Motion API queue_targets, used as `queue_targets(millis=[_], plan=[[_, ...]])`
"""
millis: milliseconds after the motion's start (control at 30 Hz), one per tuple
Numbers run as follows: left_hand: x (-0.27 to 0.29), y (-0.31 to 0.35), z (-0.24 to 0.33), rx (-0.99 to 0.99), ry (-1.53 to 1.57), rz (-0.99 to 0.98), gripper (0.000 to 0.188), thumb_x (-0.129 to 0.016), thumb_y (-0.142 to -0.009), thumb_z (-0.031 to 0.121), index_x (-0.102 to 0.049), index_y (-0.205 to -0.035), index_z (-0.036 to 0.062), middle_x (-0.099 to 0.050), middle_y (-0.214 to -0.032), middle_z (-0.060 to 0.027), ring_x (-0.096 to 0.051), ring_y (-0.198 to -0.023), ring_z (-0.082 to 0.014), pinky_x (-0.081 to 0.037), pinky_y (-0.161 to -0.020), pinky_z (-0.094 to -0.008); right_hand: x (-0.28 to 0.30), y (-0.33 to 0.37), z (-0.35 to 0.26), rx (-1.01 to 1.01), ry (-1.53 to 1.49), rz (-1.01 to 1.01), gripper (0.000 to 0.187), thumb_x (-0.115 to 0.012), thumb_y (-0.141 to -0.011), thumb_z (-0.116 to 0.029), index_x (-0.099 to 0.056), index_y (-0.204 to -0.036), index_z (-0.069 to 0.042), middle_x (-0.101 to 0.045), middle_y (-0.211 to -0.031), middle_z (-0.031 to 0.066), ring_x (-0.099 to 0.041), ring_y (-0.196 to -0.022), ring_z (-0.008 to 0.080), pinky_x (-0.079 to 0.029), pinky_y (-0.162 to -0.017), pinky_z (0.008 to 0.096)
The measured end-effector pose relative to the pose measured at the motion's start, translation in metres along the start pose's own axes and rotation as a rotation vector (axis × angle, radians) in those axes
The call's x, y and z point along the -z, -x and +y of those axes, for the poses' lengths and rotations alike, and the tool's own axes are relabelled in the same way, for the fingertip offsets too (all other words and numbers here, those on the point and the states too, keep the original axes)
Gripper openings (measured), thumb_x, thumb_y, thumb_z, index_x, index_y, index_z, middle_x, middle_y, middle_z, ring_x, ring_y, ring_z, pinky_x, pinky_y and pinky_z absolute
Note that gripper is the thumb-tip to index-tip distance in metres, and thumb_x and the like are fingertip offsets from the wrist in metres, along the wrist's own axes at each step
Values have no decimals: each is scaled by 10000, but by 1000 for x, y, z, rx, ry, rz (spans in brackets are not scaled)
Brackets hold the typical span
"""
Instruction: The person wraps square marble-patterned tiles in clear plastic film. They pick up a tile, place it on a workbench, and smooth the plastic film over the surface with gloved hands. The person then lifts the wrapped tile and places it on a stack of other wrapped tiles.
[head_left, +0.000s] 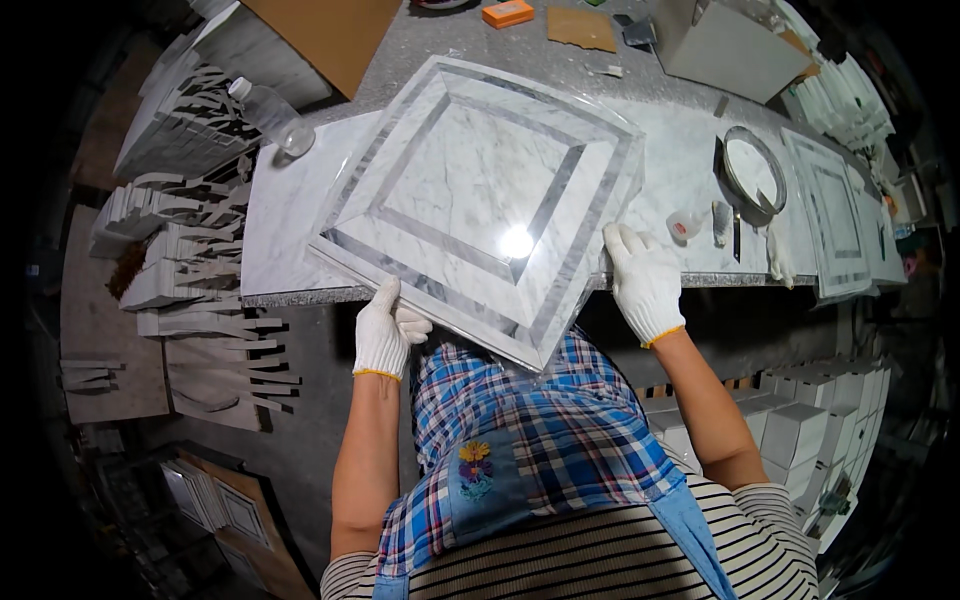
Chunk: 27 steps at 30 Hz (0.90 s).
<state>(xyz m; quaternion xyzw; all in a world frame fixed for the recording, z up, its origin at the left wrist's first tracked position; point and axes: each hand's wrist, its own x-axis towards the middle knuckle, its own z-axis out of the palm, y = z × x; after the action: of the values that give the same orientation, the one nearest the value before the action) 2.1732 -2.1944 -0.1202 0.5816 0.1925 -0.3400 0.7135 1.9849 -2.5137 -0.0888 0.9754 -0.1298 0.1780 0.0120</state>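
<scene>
Two gloved hands, left hand (pixel 385 335) and right hand (pixel 643 280), gripping opposite edges of the big marble tile (pixel 480 200), keeping it steady over the table (pixel 290 210) edge.

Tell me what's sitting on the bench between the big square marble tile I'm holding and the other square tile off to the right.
In the head view, a metal ring, a small plastic bottle and a brush lie between the held tile and the right tile.

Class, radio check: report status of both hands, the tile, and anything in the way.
Left hand and right hand, gloved, grip the square marble tile by opposite edges. Tile overhangs the bench. Plastic bottle lies beyond, apart.
</scene>
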Motion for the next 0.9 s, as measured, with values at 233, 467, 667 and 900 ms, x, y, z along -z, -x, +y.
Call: queue_targets(millis=[233,467,667,900], plan=[[-2,2,2,21,23,49,436,-626,-968,411,-619,-930,-24,-637,-668,-200,-581,-442,-273,-419,-360,-322,5,-5,-4,-19,-7,-118,448,-613,-778,-41,-583,-1225,-50,-672,-1067,98,-643,-897,291,-519,-751,408],[-2,0,1,0,4,48,433,-638,-962,403,-612,-952,-28,-641,-684,-206,-596,-449,-280,-439,-357,-326,4,-3,-1,0,-16,-1,373,-607,-788,-84,-583,-1159,-58,-641,-952,90,-631,-824,274,-496,-688,414],[11,-12,-7,43,39,14,412,-617,-979,395,-596,-1001,-16,-653,-707,-212,-590,-453,-275,-442,-351,-322,2,-7,-9,-11,47,-40,375,-601,-790,-75,-578,-1164,-48,-627,-938,98,-623,-820,285,-496,-705,420],[-8,5,5,17,-33,117,407,-615,-982,359,-606,-951,-46,-650,-663,-213,-583,-436,-293,-429,-339,-334,-6,0,-9,-26,44,-10,409,-597,-805,-48,-589,-1214,-60,-653,-1028,94,-625,-897,301,-502,-768,417]])
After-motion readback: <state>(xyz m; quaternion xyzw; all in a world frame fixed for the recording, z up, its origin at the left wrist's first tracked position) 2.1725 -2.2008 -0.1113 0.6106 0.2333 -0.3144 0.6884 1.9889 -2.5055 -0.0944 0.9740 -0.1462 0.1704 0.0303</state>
